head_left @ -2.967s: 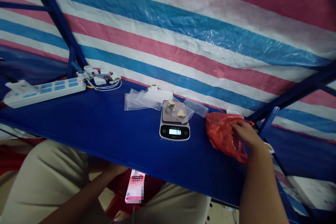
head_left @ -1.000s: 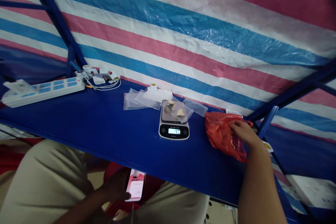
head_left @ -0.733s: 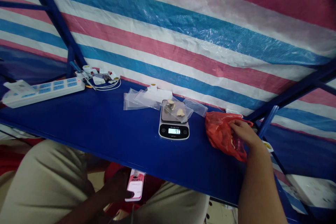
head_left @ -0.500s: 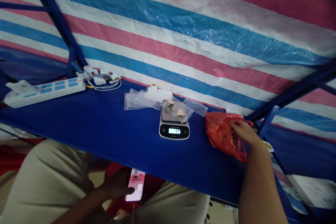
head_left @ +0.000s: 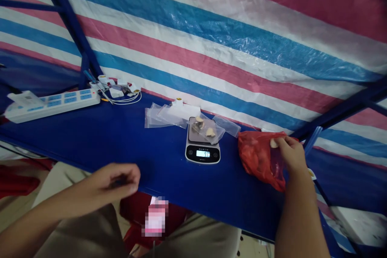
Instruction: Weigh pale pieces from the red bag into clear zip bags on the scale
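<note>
Red plastic bag (head_left: 256, 157) sits on the blue table (head_left: 121, 137) just right of the scale (head_left: 202, 147), near the table's right end. The right hand (head_left: 292, 155) has its fingers pinched on the bag's top edge. Risk as I see it: that film is thin and slack, so a tug on one edge could tip it and spill whatever's inside across the table or off the near side. It could also drag into the scale and bump the clear pouch (head_left: 208, 130) lying on the platform, throwing off the reading. Left hand (head_left: 111, 183) hovers over the near table edge, fingers curled toward the thumb, too blurry to tell if it holds anything. The bag itself is crumpled, glossy, half see-through red, slumped in a low heap
</note>
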A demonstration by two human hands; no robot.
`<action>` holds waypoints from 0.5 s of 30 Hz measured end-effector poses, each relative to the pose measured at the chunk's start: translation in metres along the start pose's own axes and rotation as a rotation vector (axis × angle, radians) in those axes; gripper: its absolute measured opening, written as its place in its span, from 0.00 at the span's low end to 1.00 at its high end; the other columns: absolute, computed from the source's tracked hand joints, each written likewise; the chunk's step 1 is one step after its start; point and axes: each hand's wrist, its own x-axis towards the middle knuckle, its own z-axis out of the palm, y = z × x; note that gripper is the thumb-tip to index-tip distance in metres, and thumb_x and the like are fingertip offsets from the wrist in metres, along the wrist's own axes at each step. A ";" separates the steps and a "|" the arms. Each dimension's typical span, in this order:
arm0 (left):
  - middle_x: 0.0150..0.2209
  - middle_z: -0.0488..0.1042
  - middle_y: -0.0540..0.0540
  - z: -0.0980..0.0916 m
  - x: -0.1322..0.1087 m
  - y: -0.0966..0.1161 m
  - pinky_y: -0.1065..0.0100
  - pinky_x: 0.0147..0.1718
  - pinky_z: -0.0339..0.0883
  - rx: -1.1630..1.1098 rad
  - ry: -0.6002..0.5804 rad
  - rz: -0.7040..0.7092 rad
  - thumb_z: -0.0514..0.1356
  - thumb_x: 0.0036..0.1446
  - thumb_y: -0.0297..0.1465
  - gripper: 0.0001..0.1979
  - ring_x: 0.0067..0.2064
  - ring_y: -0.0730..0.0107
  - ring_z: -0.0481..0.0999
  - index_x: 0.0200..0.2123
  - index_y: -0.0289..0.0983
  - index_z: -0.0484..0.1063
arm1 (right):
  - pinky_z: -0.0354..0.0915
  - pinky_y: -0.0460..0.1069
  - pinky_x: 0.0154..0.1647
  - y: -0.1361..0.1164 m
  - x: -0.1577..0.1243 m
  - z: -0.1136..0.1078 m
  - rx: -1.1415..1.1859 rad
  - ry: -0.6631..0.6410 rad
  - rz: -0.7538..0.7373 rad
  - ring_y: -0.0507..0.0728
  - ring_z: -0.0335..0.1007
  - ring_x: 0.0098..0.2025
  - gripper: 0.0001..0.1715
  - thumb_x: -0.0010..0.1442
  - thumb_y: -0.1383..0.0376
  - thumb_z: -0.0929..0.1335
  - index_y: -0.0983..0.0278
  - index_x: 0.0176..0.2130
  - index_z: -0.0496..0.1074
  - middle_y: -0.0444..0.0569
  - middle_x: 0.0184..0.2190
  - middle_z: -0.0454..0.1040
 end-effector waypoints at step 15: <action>0.25 0.63 0.52 0.016 0.232 0.059 0.67 0.32 0.58 0.086 0.939 0.831 0.56 0.64 0.32 0.12 0.29 0.73 0.63 0.26 0.38 0.63 | 0.63 0.47 0.23 -0.061 -0.055 0.069 0.298 -0.510 -0.077 0.51 0.65 0.22 0.15 0.60 0.51 0.74 0.60 0.36 0.76 0.43 0.26 0.72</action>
